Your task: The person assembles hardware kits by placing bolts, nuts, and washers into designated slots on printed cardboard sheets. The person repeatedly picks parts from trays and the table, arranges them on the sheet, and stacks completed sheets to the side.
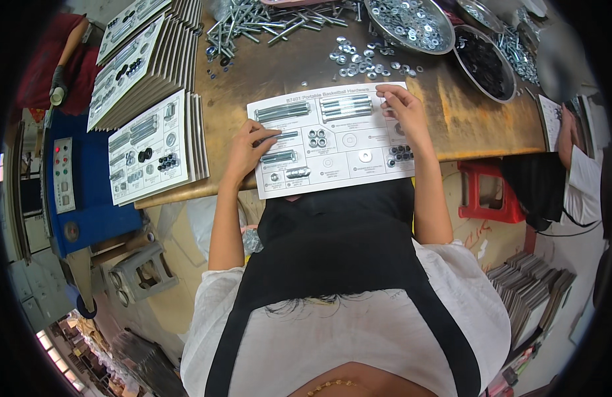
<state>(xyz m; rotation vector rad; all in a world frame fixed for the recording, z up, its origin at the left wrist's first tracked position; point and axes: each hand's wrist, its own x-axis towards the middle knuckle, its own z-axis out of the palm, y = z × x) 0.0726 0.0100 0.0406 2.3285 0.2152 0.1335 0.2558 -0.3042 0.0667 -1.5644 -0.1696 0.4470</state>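
Note:
A white printed card [329,155] lies on the near edge of the table in front of me. Bolts, nuts and washers sit in its ruled boxes, among them long silver bolts [347,106] at the top and dark nuts [401,155] at the lower right. At the card's left side, the fingertips of my left hand [251,147] close on the end of a short bolt [289,135]. My right hand [408,118] hovers over the upper right corner, fingers bent and apart, with nothing visible between them. Its palm side hides part of that corner.
Stacked filled cards [150,149] stand on the left. Loose bolts [253,23], scattered washers [362,63], a metal bowl of washers [411,23] and a bowl of black parts [481,63] lie beyond my card. A red stool [484,192] and another person's arm [568,135] are at right.

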